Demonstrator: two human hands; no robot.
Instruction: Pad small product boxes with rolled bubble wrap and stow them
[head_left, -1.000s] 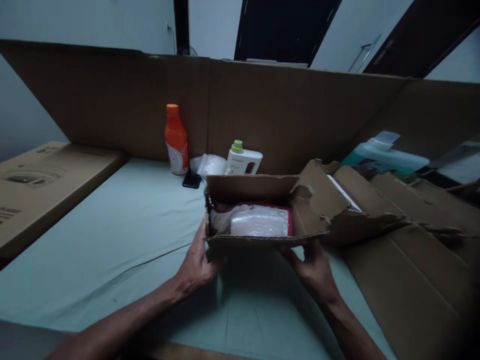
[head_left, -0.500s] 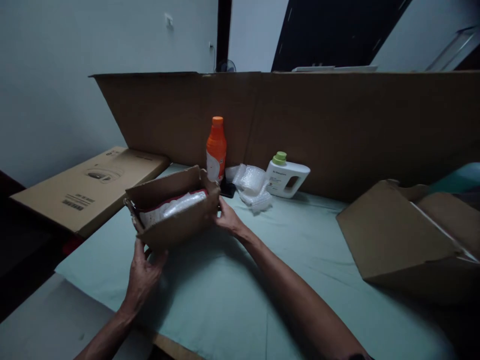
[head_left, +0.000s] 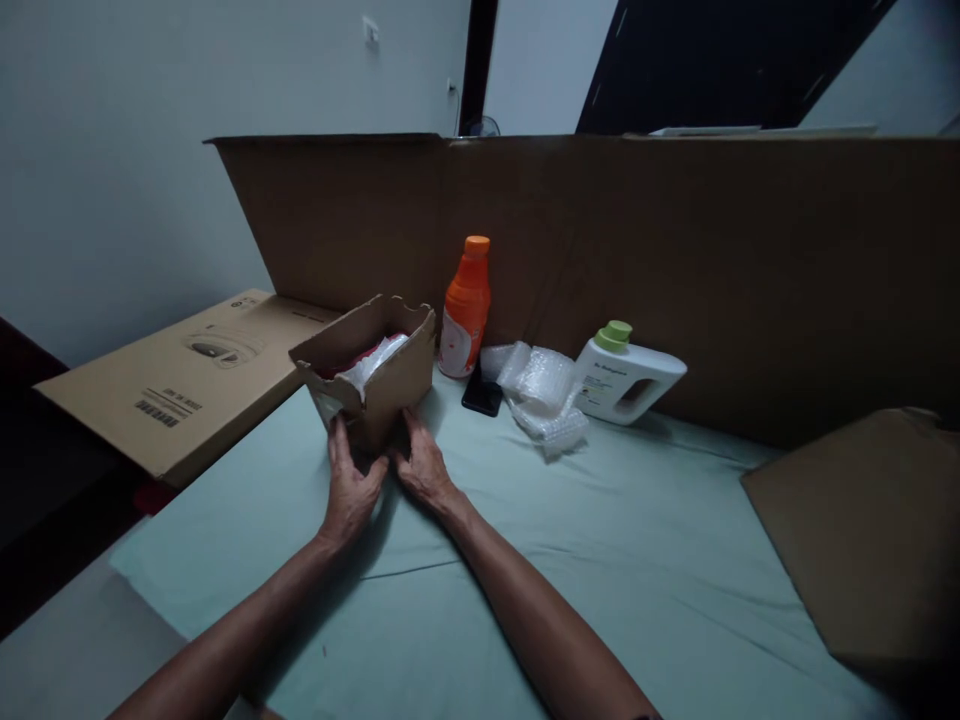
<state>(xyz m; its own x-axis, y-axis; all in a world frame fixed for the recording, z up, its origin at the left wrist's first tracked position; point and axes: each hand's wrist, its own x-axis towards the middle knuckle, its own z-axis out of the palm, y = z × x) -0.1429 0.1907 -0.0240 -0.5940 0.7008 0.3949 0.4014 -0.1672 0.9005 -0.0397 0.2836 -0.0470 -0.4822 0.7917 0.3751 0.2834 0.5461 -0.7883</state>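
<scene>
A small open cardboard box (head_left: 405,385) stands on the green cloth at the left of the head view, one corner towards me. Inside it lies clear plastic wrapping (head_left: 373,362) with something dark red beside it; the rest of the contents is hidden. My left hand (head_left: 351,492) grips the box low on its left face. Low on the right face, my right hand (head_left: 424,464) has its fingers against the cardboard. The two thumbs come close together at the near corner. Just right of the box stands an orange bottle (head_left: 466,310).
Beyond the bottle are a black phone (head_left: 482,396), bubble wrap (head_left: 544,385) and a white jug with a green cap (head_left: 630,380). A flat printed carton (head_left: 202,370) lies at left. Tall cardboard (head_left: 675,270) walls the back; a larger box (head_left: 862,540) stands at right.
The box has turned so a corner faces me and now rests further back. Both hands have shifted to that near corner, closer together. My view has swung left.
</scene>
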